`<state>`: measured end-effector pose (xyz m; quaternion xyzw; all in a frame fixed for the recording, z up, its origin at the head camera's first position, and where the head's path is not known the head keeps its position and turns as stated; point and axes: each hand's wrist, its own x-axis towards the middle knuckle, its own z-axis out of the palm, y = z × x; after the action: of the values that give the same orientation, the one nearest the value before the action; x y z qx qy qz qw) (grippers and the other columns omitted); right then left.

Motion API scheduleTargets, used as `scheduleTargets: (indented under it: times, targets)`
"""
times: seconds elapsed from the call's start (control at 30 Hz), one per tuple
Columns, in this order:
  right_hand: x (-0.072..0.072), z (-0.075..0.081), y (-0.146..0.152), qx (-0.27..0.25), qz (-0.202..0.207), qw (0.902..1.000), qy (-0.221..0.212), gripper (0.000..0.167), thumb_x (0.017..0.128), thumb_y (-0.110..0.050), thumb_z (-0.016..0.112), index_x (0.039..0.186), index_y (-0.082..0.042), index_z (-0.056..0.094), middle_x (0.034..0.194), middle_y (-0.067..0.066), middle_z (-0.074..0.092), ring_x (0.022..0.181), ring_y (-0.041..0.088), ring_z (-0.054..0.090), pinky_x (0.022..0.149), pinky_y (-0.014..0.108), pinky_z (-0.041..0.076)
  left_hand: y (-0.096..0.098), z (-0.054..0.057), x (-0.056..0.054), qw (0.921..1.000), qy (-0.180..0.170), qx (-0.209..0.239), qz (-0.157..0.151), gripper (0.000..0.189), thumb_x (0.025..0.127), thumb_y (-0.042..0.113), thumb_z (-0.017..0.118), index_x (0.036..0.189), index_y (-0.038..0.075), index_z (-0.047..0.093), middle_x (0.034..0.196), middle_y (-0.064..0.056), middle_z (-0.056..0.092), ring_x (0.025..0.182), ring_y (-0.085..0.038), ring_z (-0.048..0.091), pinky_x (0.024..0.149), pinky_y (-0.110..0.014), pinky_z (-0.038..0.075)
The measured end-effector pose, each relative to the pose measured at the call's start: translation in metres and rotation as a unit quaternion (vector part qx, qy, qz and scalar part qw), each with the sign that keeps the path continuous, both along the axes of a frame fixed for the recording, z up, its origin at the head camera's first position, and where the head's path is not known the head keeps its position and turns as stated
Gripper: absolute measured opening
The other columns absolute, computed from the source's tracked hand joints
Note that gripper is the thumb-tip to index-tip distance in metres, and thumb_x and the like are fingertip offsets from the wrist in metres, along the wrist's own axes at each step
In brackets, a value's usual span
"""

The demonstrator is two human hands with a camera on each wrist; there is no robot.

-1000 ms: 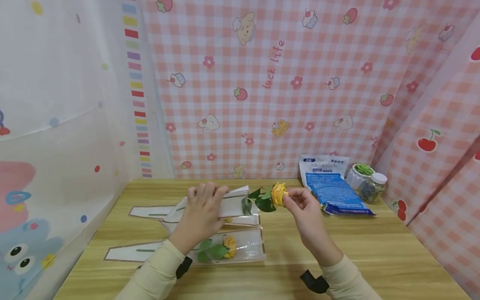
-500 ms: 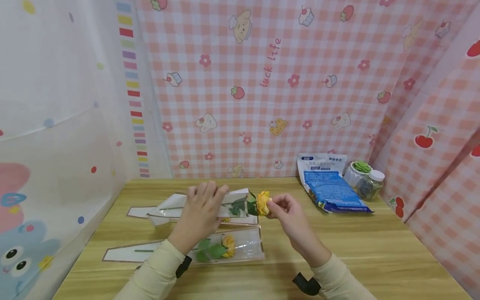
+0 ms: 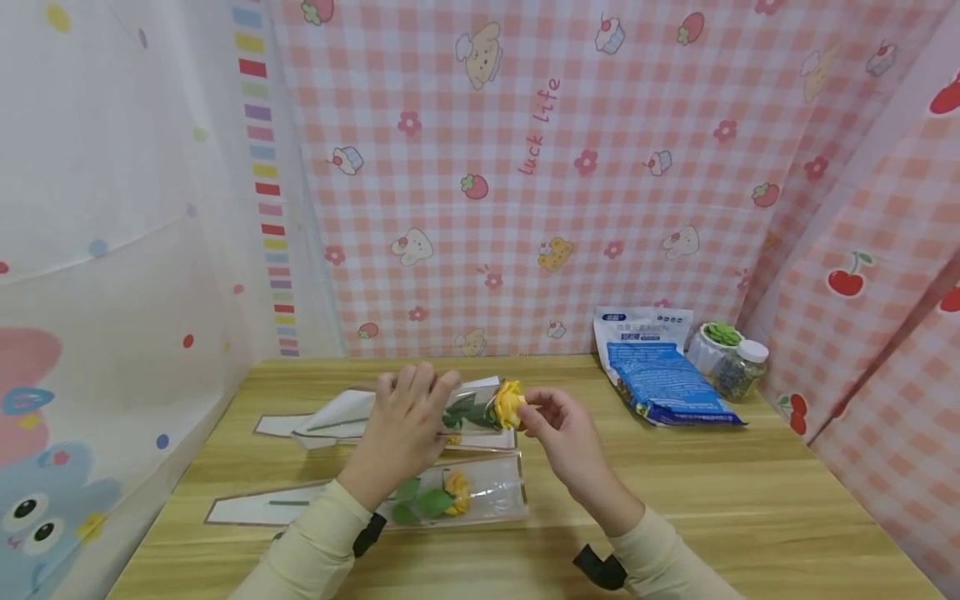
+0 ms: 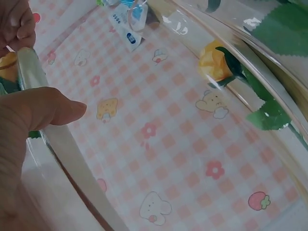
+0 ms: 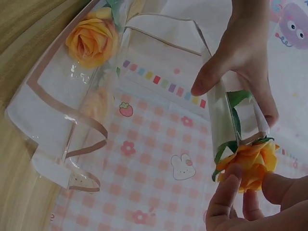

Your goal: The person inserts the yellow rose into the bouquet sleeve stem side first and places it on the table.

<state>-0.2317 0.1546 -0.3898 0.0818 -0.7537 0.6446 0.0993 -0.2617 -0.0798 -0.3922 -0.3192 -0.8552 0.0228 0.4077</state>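
Note:
My left hand (image 3: 408, 421) grips a white-backed clear flower sleeve (image 3: 333, 417), thumb on one side and fingers on the other in the right wrist view. An artificial yellow rose (image 3: 508, 406) lies in this sleeve, stem and leaves inside, its bloom at the wide mouth on the right. With thumb and fingertips my right hand (image 3: 566, 446) pinches the bloom; in the right wrist view its petals (image 5: 252, 163) sit right at the sleeve's edge. Nearer the front, another sleeve (image 3: 498, 487) holds a second yellow rose (image 3: 458, 492). A further sleeve (image 3: 279, 424) lies partly hidden beneath the gripped one.
A blue and white pouch (image 3: 663, 371) lies at the back right of the wooden table (image 3: 675, 500). Beside it stand a potted succulent (image 3: 722, 335) and a lidded jar (image 3: 741, 372). A pink checked cloth (image 3: 525, 208) hangs behind the table.
My right hand has moved left with the rose, sliding its leaves into the sleeve until the bloom reached the mouth. My left hand has stayed almost in place on the sleeve.

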Motion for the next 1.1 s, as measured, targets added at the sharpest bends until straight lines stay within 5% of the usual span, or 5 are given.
scheduleTargets:
  times: [0.2,0.47,0.63,0.93,1.1]
  targets:
    - [0.001,-0.001,-0.002,0.029,0.003,0.9991,0.031,0.016,0.096,-0.005,0.067,0.111,0.001,0.07,0.11,0.013,0.065,0.094,0.022,0.068,0.081,0.024,0.056,0.001,0.001,0.001,1.0,-0.001,0.001,-0.006,0.08,0.06,0.018,0.084,0.129,0.013,0.044,0.1,-0.007,0.037,0.088,-0.027,0.031,0.071,-0.042,0.024]
    - [0.003,-0.002,-0.009,0.067,-0.035,0.9933,0.087,0.011,0.092,-0.007,0.074,0.1,-0.002,0.071,0.094,0.008,0.072,0.084,0.017,0.064,0.073,0.024,0.052,0.004,0.002,0.002,0.9998,0.014,0.006,-0.015,0.075,0.06,0.014,0.08,0.127,0.012,0.045,0.1,-0.007,0.038,0.088,-0.027,0.032,0.071,-0.041,0.025]
    - [0.006,-0.003,-0.011,0.076,-0.02,0.99,0.118,0.012,0.095,-0.004,0.069,0.106,-0.003,0.074,0.109,0.009,0.068,0.095,0.021,0.062,0.073,0.024,0.052,0.006,0.001,0.001,0.9995,0.027,0.01,-0.015,0.069,0.064,0.013,0.076,0.125,0.012,0.044,0.1,-0.007,0.038,0.088,-0.027,0.033,0.071,-0.041,0.026]
    - [0.01,-0.003,-0.013,0.006,0.042,0.9981,0.045,0.022,0.097,0.004,0.058,0.112,0.002,0.073,0.14,0.013,0.051,0.138,0.031,0.041,0.106,0.045,0.045,0.007,0.001,0.002,0.9991,0.029,0.02,-0.025,0.077,0.059,0.016,0.085,0.123,0.012,0.042,0.1,-0.007,0.037,0.088,-0.027,0.033,0.071,-0.041,0.025]
    - [0.011,-0.002,-0.016,-0.005,0.068,0.9973,0.026,0.026,0.098,0.005,0.056,0.117,0.003,0.073,0.147,0.01,0.05,0.141,0.035,0.04,0.11,0.054,0.041,0.008,0.003,0.003,0.999,0.029,0.021,-0.026,0.074,0.063,0.02,0.087,0.123,0.013,0.043,0.1,-0.007,0.039,0.088,-0.027,0.034,0.072,-0.041,0.026]
